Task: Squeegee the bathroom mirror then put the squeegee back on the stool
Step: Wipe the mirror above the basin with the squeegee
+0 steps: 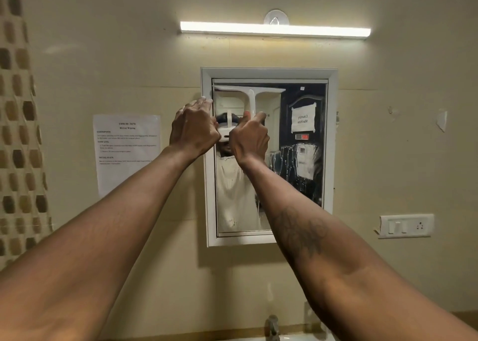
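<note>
The white plastic T-shaped squeegee (248, 92) sits at the top left of the white-framed bathroom mirror (269, 157), blade horizontal, handle hanging straight down. The right hand (248, 140) has its fingers (260, 117) wrapped around the handle, directly below the blade. The left hand (194, 128), fingers curled and holding nothing visible, rests against the frame's left edge. The likely stroke is straight downward.

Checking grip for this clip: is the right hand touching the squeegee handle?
Touching. The head view shows the right hand closed around the white squeegee handle, thumb pressed against it.
</note>
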The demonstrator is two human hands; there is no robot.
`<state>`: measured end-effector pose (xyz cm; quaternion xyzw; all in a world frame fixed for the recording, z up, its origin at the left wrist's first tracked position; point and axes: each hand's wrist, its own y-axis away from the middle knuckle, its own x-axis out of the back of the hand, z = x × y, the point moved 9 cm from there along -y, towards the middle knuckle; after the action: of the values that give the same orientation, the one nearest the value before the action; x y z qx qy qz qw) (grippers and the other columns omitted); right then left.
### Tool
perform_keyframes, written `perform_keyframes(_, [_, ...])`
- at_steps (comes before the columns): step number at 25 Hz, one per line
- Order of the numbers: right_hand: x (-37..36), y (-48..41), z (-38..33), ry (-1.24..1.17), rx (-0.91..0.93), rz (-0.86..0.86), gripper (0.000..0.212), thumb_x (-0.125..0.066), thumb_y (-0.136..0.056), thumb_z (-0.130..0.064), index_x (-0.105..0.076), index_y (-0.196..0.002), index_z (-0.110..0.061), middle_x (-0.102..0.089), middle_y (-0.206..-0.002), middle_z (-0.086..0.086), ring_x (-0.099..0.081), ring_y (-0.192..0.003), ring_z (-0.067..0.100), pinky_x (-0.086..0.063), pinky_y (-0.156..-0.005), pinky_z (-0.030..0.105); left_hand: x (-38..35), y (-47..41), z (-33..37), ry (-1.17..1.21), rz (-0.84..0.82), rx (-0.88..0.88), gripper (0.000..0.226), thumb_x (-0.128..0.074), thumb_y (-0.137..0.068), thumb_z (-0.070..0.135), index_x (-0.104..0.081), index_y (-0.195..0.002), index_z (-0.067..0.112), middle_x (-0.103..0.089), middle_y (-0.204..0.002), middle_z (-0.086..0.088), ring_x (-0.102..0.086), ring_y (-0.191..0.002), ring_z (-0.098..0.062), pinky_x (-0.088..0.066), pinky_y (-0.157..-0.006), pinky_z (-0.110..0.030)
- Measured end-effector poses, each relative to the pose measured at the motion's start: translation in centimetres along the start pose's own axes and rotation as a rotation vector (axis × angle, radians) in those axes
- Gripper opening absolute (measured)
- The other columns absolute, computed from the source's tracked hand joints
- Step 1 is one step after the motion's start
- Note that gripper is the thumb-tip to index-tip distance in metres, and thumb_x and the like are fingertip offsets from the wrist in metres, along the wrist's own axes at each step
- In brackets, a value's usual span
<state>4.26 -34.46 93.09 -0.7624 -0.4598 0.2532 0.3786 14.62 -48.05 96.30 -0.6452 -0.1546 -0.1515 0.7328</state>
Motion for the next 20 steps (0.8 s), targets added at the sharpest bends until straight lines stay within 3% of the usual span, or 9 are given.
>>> perform_keyframes(6, [-1.3,-1.0,0.2,0.053,-0.006,0.002,0.020,-0.036,-0.108,-0.033,-0.041,-0.107,-0.013,-0.059,-0.074,0.004,-0.060,-0.062,0.022,-0.037,-0.050,0.027,0.1,-1.2,-1.4,-0.010,-0.013,0.008,0.059,-0.054,-0.089,0.017,-0.051,-0.147,0.006,-0.049,-0.155,-0.014,-0.048,-0.141,-0.034,-0.036,-0.120,-0.045])
perform_keyframes(11, [-2.0,-0.8,0.7,0.090,-0.021,-0.019,0.015,-0.035,-0.109,-0.033,-0.033,-0.104,-0.019,-0.043,-0.064,-0.009,-0.044,-0.050,0.007,-0.026,-0.043,0.023,-0.6,-1.3,-1.9,-0.005,-0.027,0.010,0.058,-0.053,-0.092,0.015,-0.050,-0.149,0.006,-0.046,-0.157,-0.016,-0.044,-0.145,-0.033,-0.032,-0.123,-0.045])
perform_keyframes(16, [-1.6,0.2,1.7,0.143,-0.027,-0.041,0.018,-0.036,-0.109,-0.033,-0.039,-0.107,-0.015,-0.045,-0.067,-0.007,-0.044,-0.052,0.009,-0.026,-0.044,0.025,-1.3,-0.7,-1.8,0.004,-0.047,0.005,0.058,-0.054,-0.091,0.014,-0.050,-0.148,0.004,-0.046,-0.157,-0.017,-0.044,-0.145,-0.034,-0.033,-0.122,-0.045])
perform_keyframes(20, [-1.8,2.1,2.8,0.143,-0.046,-0.116,0.020,-0.036,-0.109,-0.037,-0.036,-0.104,-0.018,-0.053,-0.074,-0.001,-0.058,-0.063,0.025,-0.040,-0.053,0.034,-1.6,-0.2,-1.8,0.011,-0.050,0.007,0.057,-0.055,-0.093,0.014,-0.050,-0.148,0.004,-0.048,-0.156,-0.017,-0.044,-0.146,-0.033,-0.033,-0.123,-0.044])
